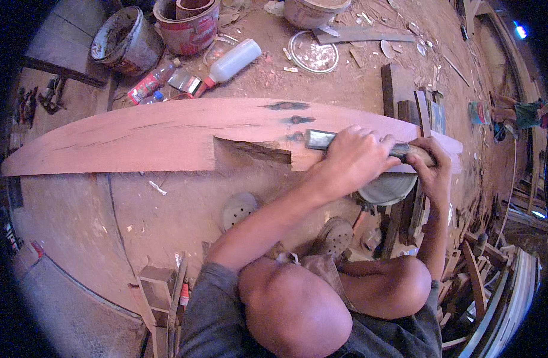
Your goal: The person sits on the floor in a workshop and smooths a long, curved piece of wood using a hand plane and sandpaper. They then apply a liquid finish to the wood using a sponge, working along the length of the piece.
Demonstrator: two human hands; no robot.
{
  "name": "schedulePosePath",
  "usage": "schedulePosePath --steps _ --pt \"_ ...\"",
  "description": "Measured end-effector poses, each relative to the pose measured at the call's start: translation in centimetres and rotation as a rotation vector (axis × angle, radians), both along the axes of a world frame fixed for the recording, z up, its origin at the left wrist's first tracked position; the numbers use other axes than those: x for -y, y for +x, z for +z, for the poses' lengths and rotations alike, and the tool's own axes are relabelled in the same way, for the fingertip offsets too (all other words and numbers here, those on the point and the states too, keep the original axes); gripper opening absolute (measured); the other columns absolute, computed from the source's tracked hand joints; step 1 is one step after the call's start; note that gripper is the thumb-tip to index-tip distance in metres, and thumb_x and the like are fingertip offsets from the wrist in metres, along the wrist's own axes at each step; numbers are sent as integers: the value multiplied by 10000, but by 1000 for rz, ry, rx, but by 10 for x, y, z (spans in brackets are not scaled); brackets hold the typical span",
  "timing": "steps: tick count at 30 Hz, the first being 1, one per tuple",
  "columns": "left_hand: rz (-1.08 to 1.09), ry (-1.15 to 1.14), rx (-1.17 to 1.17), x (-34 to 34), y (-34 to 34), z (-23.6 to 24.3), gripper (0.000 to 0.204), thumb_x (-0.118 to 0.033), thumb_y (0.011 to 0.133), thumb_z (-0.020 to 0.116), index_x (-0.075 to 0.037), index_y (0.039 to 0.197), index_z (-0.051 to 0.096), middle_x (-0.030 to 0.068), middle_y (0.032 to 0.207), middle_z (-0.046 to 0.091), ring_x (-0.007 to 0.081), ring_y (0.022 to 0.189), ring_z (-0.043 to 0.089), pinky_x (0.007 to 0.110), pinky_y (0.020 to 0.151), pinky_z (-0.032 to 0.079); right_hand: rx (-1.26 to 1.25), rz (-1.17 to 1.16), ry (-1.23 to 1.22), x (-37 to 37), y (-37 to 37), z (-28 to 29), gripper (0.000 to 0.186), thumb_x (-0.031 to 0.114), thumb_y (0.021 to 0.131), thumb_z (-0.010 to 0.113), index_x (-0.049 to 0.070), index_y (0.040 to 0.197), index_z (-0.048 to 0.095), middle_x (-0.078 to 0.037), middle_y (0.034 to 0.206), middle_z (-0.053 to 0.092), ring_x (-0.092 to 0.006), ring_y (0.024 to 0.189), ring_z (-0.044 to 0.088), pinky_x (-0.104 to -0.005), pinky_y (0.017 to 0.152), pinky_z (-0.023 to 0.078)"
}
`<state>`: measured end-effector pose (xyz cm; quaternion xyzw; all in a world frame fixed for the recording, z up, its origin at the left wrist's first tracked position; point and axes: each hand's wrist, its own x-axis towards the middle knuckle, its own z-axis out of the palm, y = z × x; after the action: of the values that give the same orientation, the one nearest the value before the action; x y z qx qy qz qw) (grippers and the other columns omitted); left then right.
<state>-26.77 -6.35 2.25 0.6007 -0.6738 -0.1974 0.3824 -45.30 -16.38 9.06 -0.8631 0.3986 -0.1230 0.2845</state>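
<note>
A long curved pinkish wooden board [107,143] lies crosswise before me, with dark grain streaks, a few dark patches and a cut-out notch in its near edge. A wide steel chisel [320,139] lies low over the board, right of the notch, its blade at the dark patches. My left hand [357,155] is closed on the chisel's blade and shank. My right hand [430,168] is closed round the handle's end near the board's right part. A round grey object [386,190] sits under the board there, beside stacked timber [391,83].
Buckets [184,33], a white plastic bottle [235,59], a drink bottle [151,80] and a round lid [314,52] lie beyond the board among shavings. Hand tools [50,95] are at the left. My sandalled feet [333,235] are below the board. Loose timber [506,298] piles at the right.
</note>
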Motion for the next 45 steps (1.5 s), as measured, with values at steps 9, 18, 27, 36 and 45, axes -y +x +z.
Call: schedulePosePath --steps 9,18,27,36,45 --pt "-15 6 -20 -2 0 5 378 -398 891 624 -48 1034 643 165 897 697 340 869 676 437 769 529 -23 -26 29 -5 -3 10 313 209 771 771 -20 953 658 -113 888 656 -203 850 622 -316 778 483" --pt "-19 33 -2 -8 9 3 352 -389 895 619 -56 1007 639 169 893 687 340 871 671 444 764 526 45 8 -6 -6 -2 -8 289 192 774 767 -11 952 664 -112 892 656 -225 847 628 -327 781 483" --pt "-65 125 57 -2 8 8 372 -405 899 605 -68 1055 634 150 924 691 322 908 669 434 780 526 57 -44 43 -7 -3 -4 324 213 769 778 -11 974 667 -120 874 656 -251 839 632 -344 772 488" --pt "-53 56 23 -5 8 7 384 -402 899 609 -72 1091 645 155 947 692 331 892 672 427 792 528 65 -107 83 -15 2 5 308 216 765 768 -7 951 664 -106 872 649 -237 870 625 -342 808 477" --pt "-88 156 8 -13 22 8 374 -374 886 628 -54 1080 654 163 988 689 350 911 661 461 763 527 76 -122 74 -20 7 -1 309 169 746 776 -10 973 667 -111 900 657 -224 870 639 -321 817 486"
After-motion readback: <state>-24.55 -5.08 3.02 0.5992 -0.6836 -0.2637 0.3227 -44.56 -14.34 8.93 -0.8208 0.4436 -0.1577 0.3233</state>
